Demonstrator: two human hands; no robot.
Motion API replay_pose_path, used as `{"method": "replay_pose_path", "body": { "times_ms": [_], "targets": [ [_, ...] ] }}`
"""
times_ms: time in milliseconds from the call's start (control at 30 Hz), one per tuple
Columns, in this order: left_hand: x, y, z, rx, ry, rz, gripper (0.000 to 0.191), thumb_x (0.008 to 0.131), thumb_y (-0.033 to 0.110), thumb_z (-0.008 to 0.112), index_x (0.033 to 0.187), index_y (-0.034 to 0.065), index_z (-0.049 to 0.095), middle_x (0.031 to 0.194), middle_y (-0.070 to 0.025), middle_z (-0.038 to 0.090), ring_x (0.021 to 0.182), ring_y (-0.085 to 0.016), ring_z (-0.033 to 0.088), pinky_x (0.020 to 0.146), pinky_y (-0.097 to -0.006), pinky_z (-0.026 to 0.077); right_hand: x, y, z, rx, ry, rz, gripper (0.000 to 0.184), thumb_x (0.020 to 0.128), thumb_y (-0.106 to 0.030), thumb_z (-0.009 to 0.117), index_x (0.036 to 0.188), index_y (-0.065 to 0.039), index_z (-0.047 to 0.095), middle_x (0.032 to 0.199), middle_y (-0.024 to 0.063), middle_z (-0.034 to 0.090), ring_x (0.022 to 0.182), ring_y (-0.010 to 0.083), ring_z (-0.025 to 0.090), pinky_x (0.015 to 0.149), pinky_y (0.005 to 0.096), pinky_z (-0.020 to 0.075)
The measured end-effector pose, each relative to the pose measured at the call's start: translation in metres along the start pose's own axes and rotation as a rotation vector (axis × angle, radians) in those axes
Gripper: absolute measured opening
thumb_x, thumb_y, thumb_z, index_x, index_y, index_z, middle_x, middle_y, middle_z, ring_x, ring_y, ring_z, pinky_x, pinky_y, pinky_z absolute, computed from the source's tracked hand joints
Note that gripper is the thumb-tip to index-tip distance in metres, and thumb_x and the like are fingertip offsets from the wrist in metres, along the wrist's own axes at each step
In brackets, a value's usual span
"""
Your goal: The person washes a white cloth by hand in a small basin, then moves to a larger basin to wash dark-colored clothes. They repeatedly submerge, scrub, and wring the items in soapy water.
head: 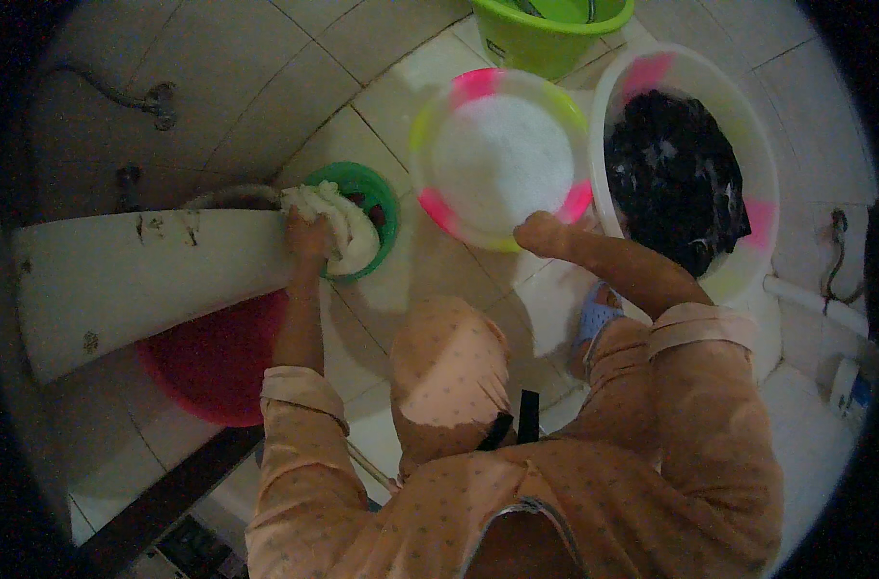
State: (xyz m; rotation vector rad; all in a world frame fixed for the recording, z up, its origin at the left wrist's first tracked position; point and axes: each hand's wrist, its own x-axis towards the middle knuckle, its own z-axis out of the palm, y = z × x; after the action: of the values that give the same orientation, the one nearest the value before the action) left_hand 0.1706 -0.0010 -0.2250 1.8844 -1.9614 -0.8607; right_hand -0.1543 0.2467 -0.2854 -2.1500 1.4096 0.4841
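Note:
My left hand point(310, 235) is on a bunched whitish cloth point(353, 235), its fingers closed over the near side. The cloth lies in and over a small green basin point(387, 210), where some dark red pieces show beside it. My right hand point(542, 235) is at the near rim of a round basin point(429, 195) with pink and yellow patches; its fingertips are hidden, so its hold is unclear. White suds point(504, 159) fill that basin. To its right, a large whitish tub point(761, 166) holds wet black cloth point(675, 174) with traces of foam.
A bright green bucket point(548, 43) stands at the top. On the left a white washing machine or cabinet-like body point(157, 268) juts out above a red basin point(215, 369). Wall taps point(161, 105) and a white pipe point(816, 304) are at the sides. My slippered foot point(597, 311) rests on the tiles.

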Motion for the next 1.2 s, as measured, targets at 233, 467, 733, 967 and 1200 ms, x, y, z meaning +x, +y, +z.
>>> {"method": "replay_pose_path", "body": {
  "times_ms": [233, 467, 733, 967, 1200],
  "targets": [
    [-0.043, 0.089, 0.067, 0.401, -0.094, 0.784, 0.056, 0.068, 0.018, 0.060, 0.119, 0.0036, 0.043, 0.119, -0.0253, 0.038, 0.107, -0.037, 0.042, 0.086, -0.0423, 0.039, 0.009, -0.028, -0.011, 0.118, 0.203, 0.019, 0.020, 0.064, -0.005, 0.058, 0.082, 0.001, 0.053, 0.067, 0.0169, 0.059, 0.066, 0.0331, 0.060, 0.057, 0.0429, 0.0468],
    [-0.014, 0.072, 0.132, 0.573, -0.241, 0.614, 0.066, 0.073, 0.017, 0.059, 0.131, 0.0117, 0.029, 0.120, -0.0248, 0.033, 0.100, -0.040, 0.047, 0.082, -0.0424, 0.043, 0.025, 0.006, -0.042, 0.442, 0.149, -0.111, 0.033, 0.077, -0.033, 0.052, 0.095, -0.006, 0.053, 0.079, 0.0189, 0.058, 0.079, 0.0356, 0.057, 0.068, 0.0451, 0.0448],
    [-0.024, 0.077, 0.136, 0.466, -0.278, 0.438, 0.059, 0.076, 0.010, 0.049, 0.132, 0.0140, 0.028, 0.115, -0.0234, 0.034, 0.087, -0.042, 0.052, 0.077, -0.0454, 0.044, 0.081, 0.104, 0.000, 0.484, 0.642, 0.948, 0.054, 0.079, -0.037, 0.048, 0.122, -0.005, 0.038, 0.097, 0.0153, 0.058, 0.093, 0.0358, 0.051, 0.080, 0.0469, 0.0414],
    [-0.036, 0.092, 0.125, 0.459, -0.267, 0.433, 0.053, 0.077, 0.009, 0.047, 0.128, 0.0115, 0.033, 0.114, -0.0277, 0.033, 0.084, -0.042, 0.053, 0.076, -0.0460, 0.044, 0.133, 0.036, 0.024, 0.291, 0.441, 0.485, 0.034, 0.076, -0.020, 0.050, 0.103, -0.001, 0.055, 0.102, 0.0227, 0.053, 0.085, 0.0333, 0.057, 0.076, 0.0450, 0.0461],
    [-0.026, 0.071, 0.143, 0.501, -0.215, 0.587, 0.054, 0.074, 0.005, 0.050, 0.125, 0.0121, 0.036, 0.114, -0.0298, 0.031, 0.081, -0.043, 0.054, 0.073, -0.0456, 0.046, 0.083, 0.020, 0.031, 0.616, 0.344, 0.231, 0.033, 0.079, -0.018, 0.046, 0.111, -0.009, 0.051, 0.093, 0.0160, 0.059, 0.082, 0.0325, 0.059, 0.068, 0.0423, 0.0480]
  ]
}}
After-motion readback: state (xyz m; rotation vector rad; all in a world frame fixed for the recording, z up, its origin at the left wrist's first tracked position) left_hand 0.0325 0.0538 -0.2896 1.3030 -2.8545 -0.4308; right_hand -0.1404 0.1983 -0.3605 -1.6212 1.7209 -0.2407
